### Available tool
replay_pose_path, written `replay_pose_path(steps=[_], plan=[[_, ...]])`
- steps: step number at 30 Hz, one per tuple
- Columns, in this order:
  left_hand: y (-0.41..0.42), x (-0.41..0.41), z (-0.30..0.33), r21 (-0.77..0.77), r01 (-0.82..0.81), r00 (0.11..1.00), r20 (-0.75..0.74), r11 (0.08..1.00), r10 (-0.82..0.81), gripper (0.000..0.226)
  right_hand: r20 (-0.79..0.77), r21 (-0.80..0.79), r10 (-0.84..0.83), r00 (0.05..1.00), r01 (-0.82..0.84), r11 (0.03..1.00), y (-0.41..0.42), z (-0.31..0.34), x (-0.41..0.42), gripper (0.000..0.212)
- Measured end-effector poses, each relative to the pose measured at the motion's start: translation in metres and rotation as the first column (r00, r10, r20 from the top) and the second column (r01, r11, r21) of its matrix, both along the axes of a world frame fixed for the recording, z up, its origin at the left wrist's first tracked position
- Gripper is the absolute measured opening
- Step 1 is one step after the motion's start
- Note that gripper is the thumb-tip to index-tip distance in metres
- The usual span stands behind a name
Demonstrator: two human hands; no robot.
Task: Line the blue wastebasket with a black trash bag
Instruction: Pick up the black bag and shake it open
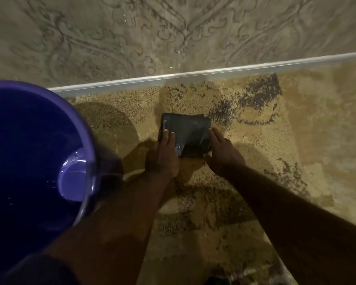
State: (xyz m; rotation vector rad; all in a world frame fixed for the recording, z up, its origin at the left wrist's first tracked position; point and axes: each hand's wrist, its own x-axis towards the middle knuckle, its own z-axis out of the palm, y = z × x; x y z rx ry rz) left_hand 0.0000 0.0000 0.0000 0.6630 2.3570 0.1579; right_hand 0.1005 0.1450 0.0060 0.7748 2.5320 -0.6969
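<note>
On the speckled tan floor [255, 140], centre frame: black trash bag [190, 128], folded into a flat, compact rectangle, lying flat just below the pale metal threshold strip [193, 75] that separates the floor from a patterned grey-beige carpet [132, 33] above it. Both hands on the bag. Left hand [164, 157] rests on the bag's left portion, fingers extended flat on top, fingertips [165, 131] reaching roughly the bag's middle height. Right hand [222, 153] sits at the bag's right edge, fingers along that side, thumb near the lower right corner; can't tell whether it's pinching a layer or just touching. Neither hand is closed around the bag, both look spread and pressing or feeling the surface. Hands are apart, with bare plastic showing between them. Blue wastebasket [78, 124] is at left, close to the camera, upright, mouth open toward the lens, inside dark and unlined, a lighter patch of its bottom visible. Bag and wastebasket are apart, with a strip of floor between them. Forearms run in from the bottom edge, bare. Lighting dim, warm; shadows of the arms fall on the floor beneath the hands.
</note>
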Motion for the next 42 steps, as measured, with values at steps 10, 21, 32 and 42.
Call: replay_pose_path(steps=[10,21,32,42], plan=[[0.018,-0.013,-0.039,-0.086,0.229,0.973,0.000,0.970,-0.230,0.065,-0.028,0.033,-0.073,0.997,0.074,0.997,0.025,-0.045,-0.059,0.066],[0.019,-0.029,-0.049,-0.103,0.237,0.971,0.002,0.966,-0.238,0.070,-0.125,0.105,-0.165,0.978,0.179,0.978,0.037,-0.042,-0.075,0.040],[0.027,0.004,0.035,0.370,-0.466,0.883,0.137,0.804,0.449,0.052,-0.371,-0.097,-0.255,0.893,0.236,0.967,-0.010,0.031,-0.044,0.019],[0.016,-0.009,0.184,0.296,-0.816,0.578,0.412,0.496,0.705,0.034,-0.555,-0.077,-0.123,0.823,0.097,0.992,-0.082,0.175,-0.023,0.016]])
